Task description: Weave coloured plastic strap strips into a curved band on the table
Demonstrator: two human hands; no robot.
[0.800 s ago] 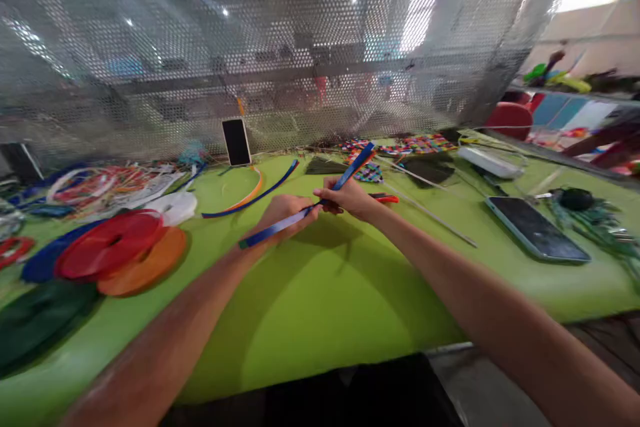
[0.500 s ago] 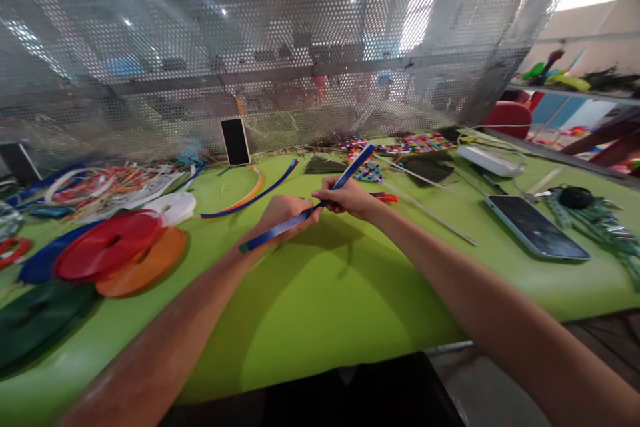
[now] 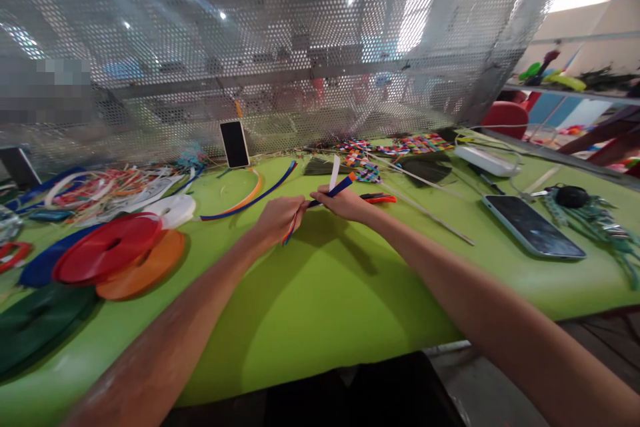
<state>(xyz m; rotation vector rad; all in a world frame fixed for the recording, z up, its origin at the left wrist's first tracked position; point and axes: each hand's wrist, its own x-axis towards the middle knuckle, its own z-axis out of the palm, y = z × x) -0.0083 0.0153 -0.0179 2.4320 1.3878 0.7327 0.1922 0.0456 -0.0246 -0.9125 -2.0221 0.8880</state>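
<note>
Hands meet above the green table [image 3: 320, 307], both closed on one bundle of flat plastic strips [image 3: 336, 188]. A moment ago the blue strip ran long and straight, out past the left wrist at one end and well up beyond the right hand at the other. Now it shows short: only a stub of blue and white stands up from the right hand [image 3: 345, 203], and a small orange and blue end pokes out under the left hand [image 3: 277, 220]. To me that looks like the strip has been pulled through or folded over between the fingers, so the work has gone a fold or a tuck further.

Red and orange coils [image 3: 117, 257] lie well off to the left, a tangle of loose strips [image 3: 110, 183] behind them. A phone [image 3: 533, 227] lies flat to the right, another phone [image 3: 235, 143] leans on the mesh screen [image 3: 280, 47], and woven pieces [image 3: 395, 145] sit along its foot.
</note>
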